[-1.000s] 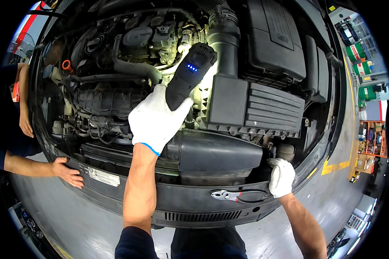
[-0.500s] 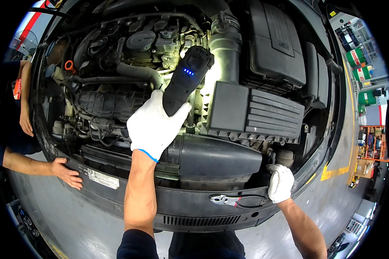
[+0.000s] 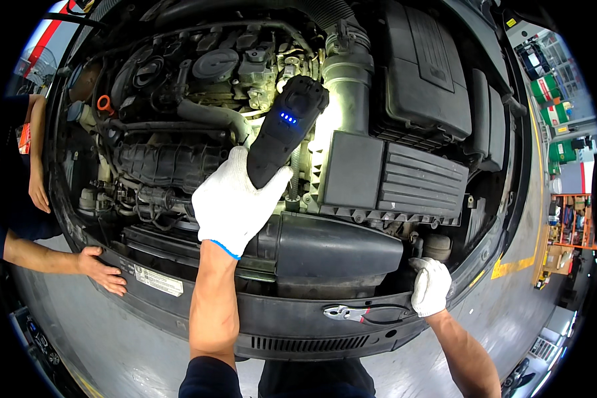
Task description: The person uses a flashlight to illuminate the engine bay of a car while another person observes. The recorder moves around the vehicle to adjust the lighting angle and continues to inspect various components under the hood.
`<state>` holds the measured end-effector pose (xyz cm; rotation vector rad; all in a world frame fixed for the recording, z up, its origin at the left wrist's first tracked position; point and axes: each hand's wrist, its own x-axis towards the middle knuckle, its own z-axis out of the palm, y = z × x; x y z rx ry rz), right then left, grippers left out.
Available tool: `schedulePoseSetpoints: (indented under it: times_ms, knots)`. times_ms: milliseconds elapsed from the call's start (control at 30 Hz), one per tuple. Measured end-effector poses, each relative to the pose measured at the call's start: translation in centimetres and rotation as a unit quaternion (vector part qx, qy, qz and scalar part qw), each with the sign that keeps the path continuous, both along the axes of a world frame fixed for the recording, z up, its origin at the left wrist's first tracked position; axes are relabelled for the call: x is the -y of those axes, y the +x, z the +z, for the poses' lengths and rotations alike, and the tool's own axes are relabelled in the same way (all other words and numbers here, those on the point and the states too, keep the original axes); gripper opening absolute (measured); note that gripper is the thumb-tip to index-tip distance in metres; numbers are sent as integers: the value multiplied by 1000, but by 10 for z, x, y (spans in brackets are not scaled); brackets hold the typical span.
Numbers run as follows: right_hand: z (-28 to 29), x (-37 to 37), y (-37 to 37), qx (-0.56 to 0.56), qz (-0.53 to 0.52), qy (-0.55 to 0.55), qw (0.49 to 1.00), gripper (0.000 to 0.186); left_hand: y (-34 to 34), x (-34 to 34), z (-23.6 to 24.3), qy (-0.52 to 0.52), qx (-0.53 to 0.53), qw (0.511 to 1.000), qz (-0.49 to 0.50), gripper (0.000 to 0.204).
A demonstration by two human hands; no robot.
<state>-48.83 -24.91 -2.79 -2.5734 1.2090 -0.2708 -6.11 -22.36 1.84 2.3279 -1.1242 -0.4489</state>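
Slid slightly toward 6 o'clock in view with lamp (image 3: pixel 282 132); engine (image 3: pixel 172 158) likewise. Gripping lower end in left hand (image 3: pixel 235 204), fingers closed around, long axis toward 1 o'clock. From right hand (image 3: pixel 431 287), lamp well apart toward 11 o'clock; fingers curled, cannot tell hold.

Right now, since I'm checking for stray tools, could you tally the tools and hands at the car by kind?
Lamp: 1
Pliers: 1
Gloved hands: 2
Bare hands: 2
Total: 6
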Motion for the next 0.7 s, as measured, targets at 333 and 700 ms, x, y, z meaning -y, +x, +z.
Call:
schedulePoseSetpoints:
  times_ms: [333, 700]
  knots:
    - [0, 0, -1, -2, 1, -1, 1000, 27, 0, -1, 1, -8, -9, 1000, 18, 51]
    - [3, 0, 2, 1, -1, -2, 1000, 25, 0, -1, 1, 2, -10, 1000, 9, 50]
